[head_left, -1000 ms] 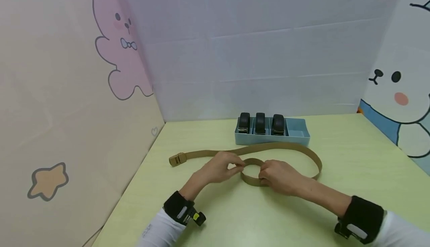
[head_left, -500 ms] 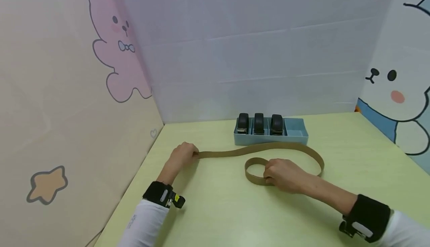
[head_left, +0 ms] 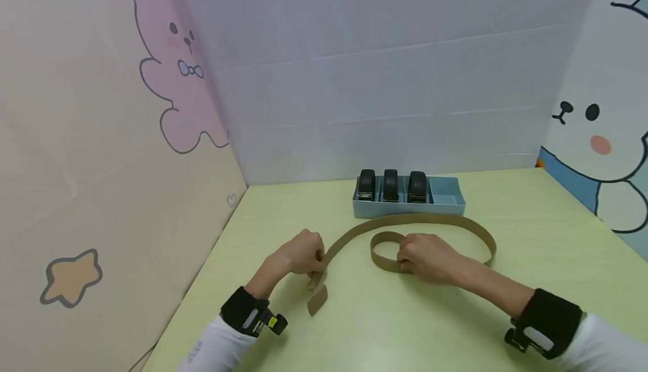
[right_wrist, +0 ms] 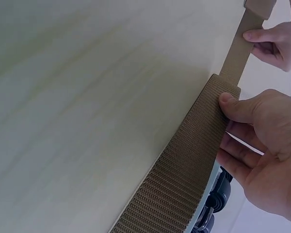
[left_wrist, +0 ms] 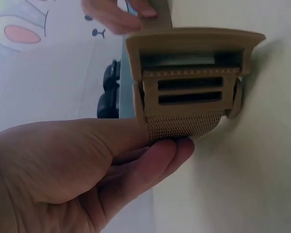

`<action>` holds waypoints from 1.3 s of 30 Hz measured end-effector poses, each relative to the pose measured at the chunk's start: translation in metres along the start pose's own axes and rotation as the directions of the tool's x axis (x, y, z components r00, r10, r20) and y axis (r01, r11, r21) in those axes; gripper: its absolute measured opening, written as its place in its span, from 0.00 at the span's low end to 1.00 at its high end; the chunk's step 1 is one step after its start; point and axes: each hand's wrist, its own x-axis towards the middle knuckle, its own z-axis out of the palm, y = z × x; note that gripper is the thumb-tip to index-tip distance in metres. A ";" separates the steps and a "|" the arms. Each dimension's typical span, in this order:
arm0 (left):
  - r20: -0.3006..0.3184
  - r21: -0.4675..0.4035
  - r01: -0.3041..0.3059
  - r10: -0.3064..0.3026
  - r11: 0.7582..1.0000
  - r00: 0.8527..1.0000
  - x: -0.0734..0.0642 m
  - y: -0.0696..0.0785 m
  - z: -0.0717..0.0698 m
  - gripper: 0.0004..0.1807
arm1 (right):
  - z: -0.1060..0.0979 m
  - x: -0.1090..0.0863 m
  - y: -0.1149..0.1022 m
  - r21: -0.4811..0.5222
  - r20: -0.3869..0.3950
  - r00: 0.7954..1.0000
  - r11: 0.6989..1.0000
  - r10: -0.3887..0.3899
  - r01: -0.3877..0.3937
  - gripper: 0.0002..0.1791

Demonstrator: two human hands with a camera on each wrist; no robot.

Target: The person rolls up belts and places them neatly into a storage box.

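Observation:
A tan webbing belt [head_left: 420, 218] stands on its edge on the table, curving round in a wide arc with a small loop [head_left: 377, 258] inside. My left hand [head_left: 302, 252] pinches it close to the buckle [left_wrist: 191, 92], thumb and fingers on the webbing. In the left wrist view the buckle's open frame and slots face the camera. At the small loop, my right hand [head_left: 430, 258] holds the strap between thumb and fingers. The right wrist view shows that thumb [right_wrist: 235, 108] pressed on the ribbed webbing, with other fingers behind it.
Behind the belt stands a blue-grey divided tray [head_left: 367, 210] with three rolled black belts [head_left: 391, 185] in its compartments. Walls with cartoon prints close off the back and sides of the pale yellow table [head_left: 395, 327].
My left hand left the small loop, took the belt's buckle end at the left, then brought it right and nearer. The buckle end now bends forward. My right hand stays at the loop.

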 end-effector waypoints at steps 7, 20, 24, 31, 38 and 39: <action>0.040 -0.098 -0.038 0.042 0.994 0.998 0.005 0.035 0.016 0.18 | 0.002 0.002 0.003 -0.001 -0.003 1.000 1.000 0.013 -0.013 0.10; -0.024 0.244 -0.355 0.372 0.902 0.928 0.010 0.017 0.012 0.18 | 0.002 0.001 0.003 -0.008 -0.002 1.000 1.000 0.021 -0.021 0.10; 0.003 0.259 -0.418 0.432 0.871 0.902 0.011 0.022 0.017 0.08 | 0.000 0.000 0.005 0.001 0.011 1.000 1.000 0.024 -0.024 0.11; -0.015 0.335 -0.452 0.484 0.827 0.875 0.008 0.046 0.030 0.03 | -0.006 -0.002 0.013 0.052 0.057 0.998 0.998 0.016 -0.019 0.15; -0.049 0.390 -0.479 0.537 0.786 0.842 0.011 0.082 0.055 0.04 | -0.010 0.000 0.015 0.093 0.083 0.997 0.996 0.002 -0.010 0.20; -0.061 0.421 -0.489 0.562 0.764 0.825 0.012 0.088 0.059 0.04 | -0.010 0.000 0.014 0.102 0.083 0.997 0.995 -0.003 -0.006 0.19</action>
